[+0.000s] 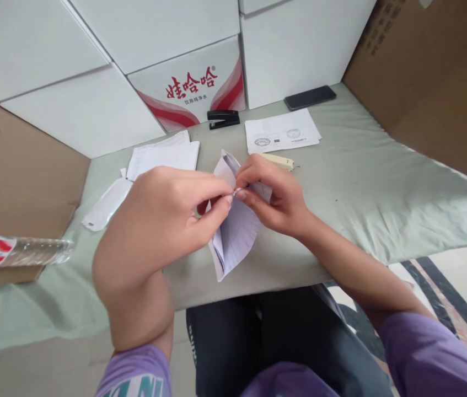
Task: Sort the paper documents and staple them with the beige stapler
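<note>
White paper (240,237) (thin, fan-flared) is pinched by left fingers (214,216) and right fingers (259,205).

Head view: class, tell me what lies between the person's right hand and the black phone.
In the head view, a cream-coloured object, then the stamped papers, lie between the right hand and the black phone.

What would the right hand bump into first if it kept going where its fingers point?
Probably the left hand, just opposite at the folded paper, though depth is unclear.
</note>
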Demonstrator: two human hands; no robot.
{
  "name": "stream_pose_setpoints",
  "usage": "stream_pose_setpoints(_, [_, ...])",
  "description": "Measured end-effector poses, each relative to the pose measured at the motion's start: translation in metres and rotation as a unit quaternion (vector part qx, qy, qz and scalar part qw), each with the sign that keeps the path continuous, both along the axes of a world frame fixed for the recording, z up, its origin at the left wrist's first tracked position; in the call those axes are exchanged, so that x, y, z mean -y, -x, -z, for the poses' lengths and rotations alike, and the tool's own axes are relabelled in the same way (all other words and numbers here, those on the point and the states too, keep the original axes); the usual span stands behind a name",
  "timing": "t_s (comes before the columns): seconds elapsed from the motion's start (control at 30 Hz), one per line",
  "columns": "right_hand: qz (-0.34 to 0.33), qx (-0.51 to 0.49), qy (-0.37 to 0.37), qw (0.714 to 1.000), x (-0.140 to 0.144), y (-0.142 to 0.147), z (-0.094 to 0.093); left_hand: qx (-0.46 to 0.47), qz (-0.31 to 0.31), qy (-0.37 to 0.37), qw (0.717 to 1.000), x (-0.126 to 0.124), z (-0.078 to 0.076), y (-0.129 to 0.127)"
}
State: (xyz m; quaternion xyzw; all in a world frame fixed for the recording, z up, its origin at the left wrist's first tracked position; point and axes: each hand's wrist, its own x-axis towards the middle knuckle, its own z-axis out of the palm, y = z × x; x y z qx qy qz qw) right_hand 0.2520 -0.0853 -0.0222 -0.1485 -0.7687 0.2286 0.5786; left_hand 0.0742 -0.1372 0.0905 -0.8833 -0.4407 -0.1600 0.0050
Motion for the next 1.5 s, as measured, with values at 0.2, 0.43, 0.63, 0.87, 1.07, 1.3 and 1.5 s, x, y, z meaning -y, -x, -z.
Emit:
stream_pose_setpoints(0.2, [0.015,0.026,-0.047,0.998,0.003,0.000,-0.001,-0.066,-0.014,0.013,0.998,0.004,-0.001,-0.001])
stream_pose_setpoints(0.43, [0.086,0.030,-0.075,0.993,0.006,0.005,0.006,-0.084,-0.094,-0.010,0.992,0.011,0.006,-0.014])
stream_pose_setpoints(0.63, [0.130,0.010,-0.101,0.986,0.008,0.010,0.009,-0.053,-0.092,-0.008,0.994,0.006,0.008,-0.014])
stream_pose_setpoints(0.87, [0.145,-0.015,-0.089,0.985,0.009,0.011,0.008,-0.016,-0.047,-0.038,0.998,-0.005,0.012,-0.011])
stream_pose_setpoints(1.07, [0.124,-0.029,-0.073,0.989,0.008,0.009,0.004,-0.023,-0.002,-0.070,0.997,-0.007,0.010,-0.009])
stream_pose_setpoints(1.3, [0.115,-0.034,-0.053,0.991,0.006,0.008,0.005,-0.102,-0.020,-0.076,0.992,-0.002,0.012,-0.009])
stream_pose_setpoints(1.5, [0.115,-0.027,-0.041,0.992,0.004,0.005,0.005,-0.123,-0.044,-0.077,0.988,0.000,0.013,-0.014])
